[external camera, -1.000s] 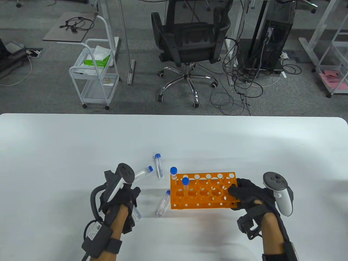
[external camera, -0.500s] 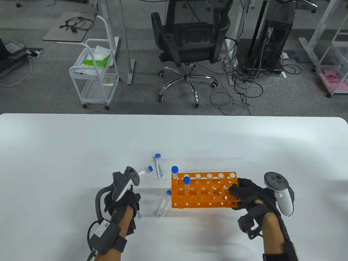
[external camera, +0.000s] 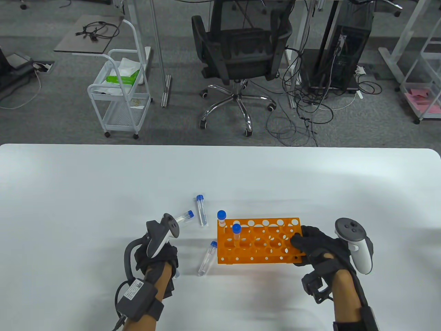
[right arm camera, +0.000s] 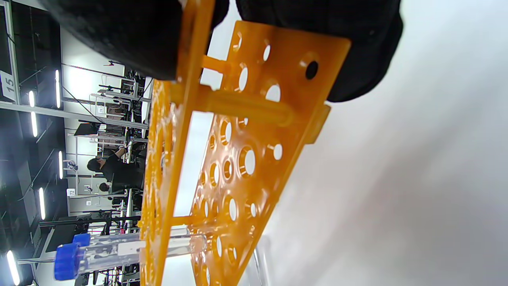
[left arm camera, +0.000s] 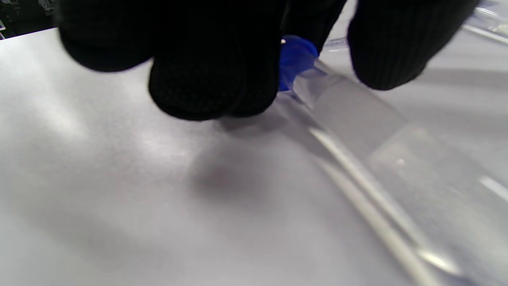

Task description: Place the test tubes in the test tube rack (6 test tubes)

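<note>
The orange rack [external camera: 262, 245] stands on the white table [external camera: 103, 193]; it also shows in the right wrist view [right arm camera: 254, 131]. Two blue-capped tubes stand in its left end [external camera: 221, 217] [external camera: 236, 234]; one shows in the right wrist view [right arm camera: 119, 248]. My right hand [external camera: 299, 243] grips the rack's right end. Three loose tubes lie left of the rack [external camera: 201, 212] [external camera: 183, 217] [external camera: 207, 259]. My left hand [external camera: 162, 257] is curled over another tube [external camera: 176, 274]. In the left wrist view my fingers [left arm camera: 210, 79] bracket its blue cap [left arm camera: 297, 55]; the tube lies on the table.
Beyond the table's far edge stand an office chair [external camera: 241, 51], a white cart [external camera: 120, 100] and loose cables on the floor. The loose tubes lie close together between my left hand and the rack.
My left hand has shifted right and slightly toward me over the tube beneath it. The rack has shifted and turned slightly in my right hand. The other loose tubes have not moved.
</note>
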Tool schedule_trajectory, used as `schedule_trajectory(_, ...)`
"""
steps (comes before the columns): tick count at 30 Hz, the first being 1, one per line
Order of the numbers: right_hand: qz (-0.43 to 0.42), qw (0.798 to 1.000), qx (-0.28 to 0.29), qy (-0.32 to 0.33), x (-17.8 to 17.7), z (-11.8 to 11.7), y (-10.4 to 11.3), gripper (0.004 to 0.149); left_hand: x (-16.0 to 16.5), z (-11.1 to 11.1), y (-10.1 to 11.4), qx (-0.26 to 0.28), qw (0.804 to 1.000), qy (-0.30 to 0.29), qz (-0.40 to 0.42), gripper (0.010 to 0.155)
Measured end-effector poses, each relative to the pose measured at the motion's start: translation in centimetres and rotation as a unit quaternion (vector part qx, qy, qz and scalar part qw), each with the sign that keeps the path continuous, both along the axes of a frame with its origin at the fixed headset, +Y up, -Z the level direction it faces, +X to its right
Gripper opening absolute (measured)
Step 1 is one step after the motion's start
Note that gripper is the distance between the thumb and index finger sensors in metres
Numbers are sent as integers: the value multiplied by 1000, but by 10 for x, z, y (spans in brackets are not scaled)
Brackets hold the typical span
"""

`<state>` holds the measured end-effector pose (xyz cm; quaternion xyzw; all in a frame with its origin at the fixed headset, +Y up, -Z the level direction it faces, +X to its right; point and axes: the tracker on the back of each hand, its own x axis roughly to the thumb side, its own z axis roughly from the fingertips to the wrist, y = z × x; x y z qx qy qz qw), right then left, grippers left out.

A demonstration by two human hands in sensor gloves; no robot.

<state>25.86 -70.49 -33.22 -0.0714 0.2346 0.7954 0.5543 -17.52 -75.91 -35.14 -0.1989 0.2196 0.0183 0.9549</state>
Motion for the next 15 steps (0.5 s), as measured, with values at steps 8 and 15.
schedule_trajectory(8, 5, 1000, 0, -1, 0, 0, -1, 60, 4, -1, 1, 20, 999, -11, -23, 54)
schedule_trajectory(15, 6, 1000, 0, -1, 1, 0, -1, 60, 3, -2, 1, 23, 1000, -9, -19, 53)
